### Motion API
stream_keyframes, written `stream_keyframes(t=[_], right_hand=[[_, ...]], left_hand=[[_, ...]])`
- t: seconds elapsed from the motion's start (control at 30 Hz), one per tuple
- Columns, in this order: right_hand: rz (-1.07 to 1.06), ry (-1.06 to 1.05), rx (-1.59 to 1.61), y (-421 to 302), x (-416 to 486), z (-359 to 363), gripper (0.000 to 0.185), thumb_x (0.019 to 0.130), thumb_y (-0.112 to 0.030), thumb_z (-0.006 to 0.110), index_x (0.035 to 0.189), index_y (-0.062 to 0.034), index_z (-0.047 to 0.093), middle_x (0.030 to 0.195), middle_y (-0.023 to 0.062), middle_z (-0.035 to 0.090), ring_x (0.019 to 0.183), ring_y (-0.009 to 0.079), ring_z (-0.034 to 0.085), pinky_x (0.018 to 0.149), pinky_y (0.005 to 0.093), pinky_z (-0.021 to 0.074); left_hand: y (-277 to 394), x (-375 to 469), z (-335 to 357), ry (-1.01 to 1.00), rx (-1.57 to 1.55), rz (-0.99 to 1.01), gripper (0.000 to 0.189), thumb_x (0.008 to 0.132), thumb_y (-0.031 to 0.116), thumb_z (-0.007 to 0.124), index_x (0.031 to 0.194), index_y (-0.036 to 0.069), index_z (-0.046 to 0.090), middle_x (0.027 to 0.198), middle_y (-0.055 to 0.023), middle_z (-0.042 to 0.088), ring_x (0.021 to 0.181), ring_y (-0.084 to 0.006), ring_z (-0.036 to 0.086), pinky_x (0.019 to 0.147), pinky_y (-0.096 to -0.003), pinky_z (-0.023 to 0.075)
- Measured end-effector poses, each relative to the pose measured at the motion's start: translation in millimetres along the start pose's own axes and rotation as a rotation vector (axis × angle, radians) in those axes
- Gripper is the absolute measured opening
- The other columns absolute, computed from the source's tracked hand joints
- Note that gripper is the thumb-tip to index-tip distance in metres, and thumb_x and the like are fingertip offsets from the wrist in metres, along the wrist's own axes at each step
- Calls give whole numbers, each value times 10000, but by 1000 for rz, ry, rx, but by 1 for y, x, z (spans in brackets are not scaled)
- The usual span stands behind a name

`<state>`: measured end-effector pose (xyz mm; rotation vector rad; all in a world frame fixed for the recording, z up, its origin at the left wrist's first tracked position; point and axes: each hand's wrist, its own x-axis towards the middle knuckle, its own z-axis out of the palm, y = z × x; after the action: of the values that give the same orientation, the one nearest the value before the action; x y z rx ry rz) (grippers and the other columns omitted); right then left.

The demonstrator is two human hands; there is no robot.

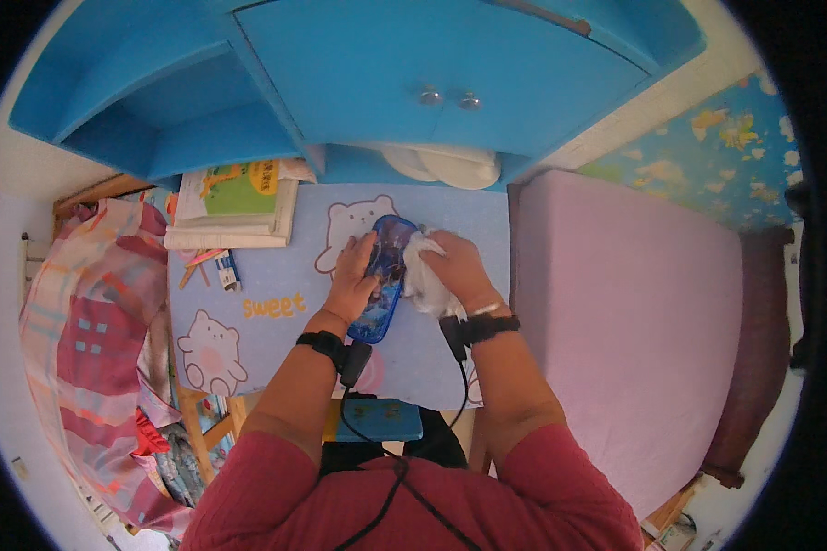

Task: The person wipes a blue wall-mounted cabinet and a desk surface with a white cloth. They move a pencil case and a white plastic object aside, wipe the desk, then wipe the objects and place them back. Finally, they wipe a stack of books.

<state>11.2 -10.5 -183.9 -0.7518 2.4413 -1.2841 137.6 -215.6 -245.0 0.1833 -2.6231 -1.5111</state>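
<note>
A blue pencil case [389, 275] with a dark printed lid lies slantwise on the pale blue desk mat [276, 351]. My left hand [351, 280] rests on its left edge, fingers pointing away from me and the thumb lying across the lid. In my right hand [459, 271] is a crumpled white cloth or tissue [426, 279], pinched between thumb and fingers. The cloth meets the case's right side, and part of it hangs down toward my wrist. Both wrists wear black straps with cabled boxes.
Books [238, 206] are stacked at the back left, with pencils [194, 267] and a small blue-and-white box [227, 270] before them. White rounded objects [448, 165] stand under the blue cabinet [386, 69]. A pink-covered bed or padded surface [634, 330] adjoins on the right, plaid fabric [96, 351] on the left.
</note>
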Motion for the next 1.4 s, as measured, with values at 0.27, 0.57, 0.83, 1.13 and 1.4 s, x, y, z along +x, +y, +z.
stream_keyframes(t=[0.27,0.57,0.83,1.13,1.4], right_hand=[[-60,-131,-194,-38,-74,15,349,807,-145,700,1141,-46,676,1098,201,689,1063,399,617,929,460,487],[39,38,-250,-84,-86,32,788,786,-222,798,1442,21,434,1317,253,554,1207,429,505,1044,469,430],[95,-98,-592,-90,-70,71,1020,749,-460,807,1559,-79,318,1430,285,421,1301,469,415,1093,560,344],[68,-84,-387,-96,-75,75,1035,730,-284,849,1575,-94,281,1522,324,288,1355,514,349,1142,569,304],[-159,-154,-510,-86,-74,92,1030,706,-255,835,1573,-122,295,1516,298,317,1286,484,420,1109,549,341]], left_hand=[[2,-4,4,58,-38,-41,771,824,126,574,1565,156,365,1575,-226,372,1505,-455,221,1228,-490,180],[36,-39,39,404,-666,-305,628,913,45,606,1514,64,426,1534,-213,426,1453,-396,352,1210,-449,249],[-23,-74,-44,583,350,-114,546,918,161,628,1434,39,497,1509,-246,443,1420,-480,354,1181,-539,277],[-20,-79,-42,448,559,-184,579,860,273,705,1384,85,548,1531,-235,395,1425,-479,319,1177,-576,253],[-17,-77,-43,448,563,-241,587,835,286,724,1370,103,562,1519,-218,413,1418,-476,330,1176,-581,251]])
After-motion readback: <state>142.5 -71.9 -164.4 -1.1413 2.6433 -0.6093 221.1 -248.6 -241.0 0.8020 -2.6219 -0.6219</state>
